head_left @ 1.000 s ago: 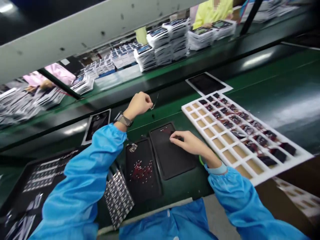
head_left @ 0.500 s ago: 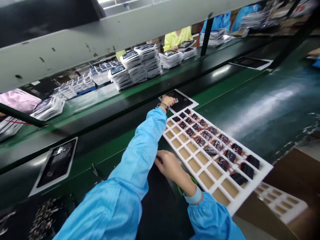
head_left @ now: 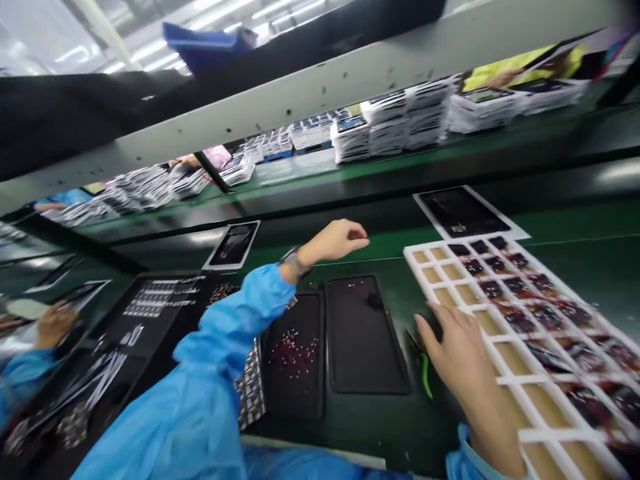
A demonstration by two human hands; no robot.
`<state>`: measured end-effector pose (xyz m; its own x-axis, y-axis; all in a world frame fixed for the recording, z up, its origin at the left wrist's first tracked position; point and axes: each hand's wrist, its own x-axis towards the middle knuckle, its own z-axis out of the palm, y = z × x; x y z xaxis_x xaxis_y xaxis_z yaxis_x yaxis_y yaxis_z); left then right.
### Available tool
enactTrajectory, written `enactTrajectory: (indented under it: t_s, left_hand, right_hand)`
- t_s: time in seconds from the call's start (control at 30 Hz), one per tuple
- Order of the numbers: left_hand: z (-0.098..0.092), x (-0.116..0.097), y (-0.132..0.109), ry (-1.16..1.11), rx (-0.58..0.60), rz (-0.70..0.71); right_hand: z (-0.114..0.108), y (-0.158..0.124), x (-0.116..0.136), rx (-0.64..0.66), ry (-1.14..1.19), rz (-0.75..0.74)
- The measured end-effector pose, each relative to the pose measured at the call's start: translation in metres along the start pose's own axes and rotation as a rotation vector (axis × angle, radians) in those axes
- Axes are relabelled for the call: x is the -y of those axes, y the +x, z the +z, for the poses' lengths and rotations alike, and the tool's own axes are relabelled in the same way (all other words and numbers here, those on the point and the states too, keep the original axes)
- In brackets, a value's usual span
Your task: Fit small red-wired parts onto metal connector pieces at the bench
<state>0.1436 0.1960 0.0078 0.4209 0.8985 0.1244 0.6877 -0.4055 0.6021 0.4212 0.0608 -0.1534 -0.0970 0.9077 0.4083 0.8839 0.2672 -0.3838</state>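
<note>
My left hand [head_left: 336,241] hovers over the green bench, above the black trays, its fingers loosely curved with a gap to the thumb; nothing shows in it. My right hand [head_left: 460,353] is at the left edge of a white divided tray [head_left: 415,257], thumb and fingers apart, holding nothing visible. Small black parts with reddish wires [head_left: 515,287] fill the right-hand compartments of that tray. Behind the tray lies a black panel with a white border [head_left: 457,210]. Green-handled pliers or cutters [head_left: 425,377] lie left of my right hand.
One black tray [head_left: 367,333] lies beside another black tray [head_left: 295,400] with scattered tiny parts. A second panel [head_left: 233,245] lies farther left. A co-worker's hand [head_left: 56,325] is at far left. Stacked white-edged panels [head_left: 390,123] stand across the line, below a pale overhead beam [head_left: 300,100].
The view has swung left. My left hand has drawn back from the panel behind the white tray and moved left. My right hand has opened out over the tray's edge.
</note>
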Motion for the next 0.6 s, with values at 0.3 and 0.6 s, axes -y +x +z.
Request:
enactTrajectory:
  t_s: [0.3, 0.6]
  left_hand:
    - [0.004, 0.054, -0.39, 0.052, -0.659, -0.832]
    - [0.103, 0.064, -0.451, 0.031, -0.77, -1.04]
  right_hand:
    - [0.005, -0.073, 0.011, -0.029, -0.359, -0.153]
    - [0.018, -0.075, 0.016, -0.176, -0.458, -0.033]
